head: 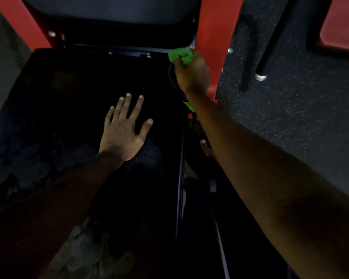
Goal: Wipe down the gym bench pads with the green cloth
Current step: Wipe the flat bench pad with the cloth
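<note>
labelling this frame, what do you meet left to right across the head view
left hand flat on the black pad → green cloth gripped in the right hand → red frame upright → black bar

Bare left grip (123, 127), right grip (191, 75) and forearms (270, 168)

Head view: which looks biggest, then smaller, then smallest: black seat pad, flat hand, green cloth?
1. black seat pad
2. left hand, flat on it
3. green cloth, bunched in the right hand, partly hidden
</note>
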`<action>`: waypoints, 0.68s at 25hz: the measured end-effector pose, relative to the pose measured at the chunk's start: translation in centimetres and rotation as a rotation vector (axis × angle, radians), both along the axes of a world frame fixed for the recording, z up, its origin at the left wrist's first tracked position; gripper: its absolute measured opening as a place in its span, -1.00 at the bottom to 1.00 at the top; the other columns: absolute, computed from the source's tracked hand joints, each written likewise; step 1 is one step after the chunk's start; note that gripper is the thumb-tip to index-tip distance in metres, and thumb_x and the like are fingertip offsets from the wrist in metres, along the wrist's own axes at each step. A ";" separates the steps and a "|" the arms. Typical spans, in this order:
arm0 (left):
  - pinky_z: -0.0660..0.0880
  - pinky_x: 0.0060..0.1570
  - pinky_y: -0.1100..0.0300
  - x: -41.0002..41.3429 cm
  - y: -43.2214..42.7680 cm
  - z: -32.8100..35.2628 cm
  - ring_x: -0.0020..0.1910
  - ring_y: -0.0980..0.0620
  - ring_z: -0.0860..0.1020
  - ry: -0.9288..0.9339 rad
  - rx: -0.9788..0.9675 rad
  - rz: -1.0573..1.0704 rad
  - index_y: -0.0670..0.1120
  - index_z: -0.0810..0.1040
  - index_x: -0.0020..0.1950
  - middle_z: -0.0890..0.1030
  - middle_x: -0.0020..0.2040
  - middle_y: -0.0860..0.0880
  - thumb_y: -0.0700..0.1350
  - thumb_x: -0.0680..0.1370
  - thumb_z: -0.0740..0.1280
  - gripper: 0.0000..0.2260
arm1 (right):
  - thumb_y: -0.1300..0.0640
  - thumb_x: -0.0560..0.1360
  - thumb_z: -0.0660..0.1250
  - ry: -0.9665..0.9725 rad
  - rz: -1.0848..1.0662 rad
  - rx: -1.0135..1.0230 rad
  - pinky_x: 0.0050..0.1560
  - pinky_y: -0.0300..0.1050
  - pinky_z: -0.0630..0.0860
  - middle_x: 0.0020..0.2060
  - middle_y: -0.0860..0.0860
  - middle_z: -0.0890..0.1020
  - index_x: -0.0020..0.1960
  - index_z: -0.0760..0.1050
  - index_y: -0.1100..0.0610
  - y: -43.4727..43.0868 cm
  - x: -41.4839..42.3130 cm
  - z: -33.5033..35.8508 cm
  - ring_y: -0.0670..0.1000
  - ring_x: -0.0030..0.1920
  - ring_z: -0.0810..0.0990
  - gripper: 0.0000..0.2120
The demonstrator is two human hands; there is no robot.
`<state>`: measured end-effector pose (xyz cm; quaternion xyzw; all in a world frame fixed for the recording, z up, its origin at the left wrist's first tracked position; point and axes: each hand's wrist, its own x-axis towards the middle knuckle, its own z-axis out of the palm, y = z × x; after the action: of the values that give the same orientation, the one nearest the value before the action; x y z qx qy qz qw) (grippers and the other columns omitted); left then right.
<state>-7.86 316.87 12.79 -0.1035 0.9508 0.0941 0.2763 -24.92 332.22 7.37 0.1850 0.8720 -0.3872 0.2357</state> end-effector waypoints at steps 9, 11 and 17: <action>-0.12 0.58 -0.03 -0.2 -0.2 0.2 0.63 -0.04 -0.08 0.006 0.023 -0.004 0.10 -0.04 0.65 -0.02 0.66 -0.08 0.25 0.67 0.02 -0.40 | -0.16 0.50 0.33 0.043 -0.020 -0.049 -0.01 -0.09 0.51 0.15 -0.10 0.64 0.31 0.40 -0.17 2.2 15.3 8.8 0.04 0.13 0.62 -0.60; -0.12 0.58 -0.03 -0.3 -0.3 0.4 0.63 -0.04 -0.08 0.001 0.046 0.001 0.10 -0.04 0.65 -0.03 0.66 -0.08 0.25 0.67 0.02 -0.40 | -0.14 0.49 0.34 0.050 -0.017 -0.035 0.02 -0.07 0.52 0.20 -0.15 0.61 0.32 0.39 -0.19 2.2 17.7 10.1 0.00 0.16 0.59 -0.59; -0.15 0.59 0.00 -0.2 -0.4 -0.1 0.63 0.00 -0.11 -0.003 0.024 0.004 0.13 -0.06 0.65 -0.05 0.66 -0.04 0.28 0.66 0.00 -0.40 | -0.05 0.53 0.35 0.072 -0.042 0.001 -0.12 -0.20 0.32 0.06 0.01 0.67 0.24 0.50 -0.02 0.7 10.0 5.1 0.12 0.05 0.65 -0.70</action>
<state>-8.02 316.49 12.69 -0.1022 0.9490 0.1061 0.2787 -14.89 332.89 12.49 0.1894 0.8759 -0.3982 0.1958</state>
